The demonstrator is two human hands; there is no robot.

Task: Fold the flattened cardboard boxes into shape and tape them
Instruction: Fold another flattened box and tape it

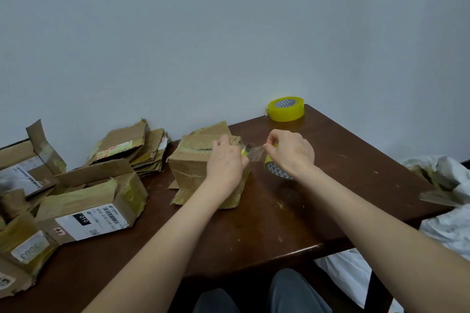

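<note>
A small worn cardboard box (189, 165) stands folded up at the middle of the dark brown table (292, 223). My left hand (225, 162) rests on its right side and grips a small yellow cutter (244, 151), whose blade touches a clear strip of tape (255, 152). That strip runs from the box to a tape roll (276, 170) under my right hand (291, 151). My right hand pinches the strip taut just above the roll.
A second yellow tape roll (286, 108) lies at the table's far edge by the wall. Flattened boxes (132, 146) are stacked at the back left. Several folded boxes (89, 207) crowd the left side. White bags (442, 180) lie to the right of the table.
</note>
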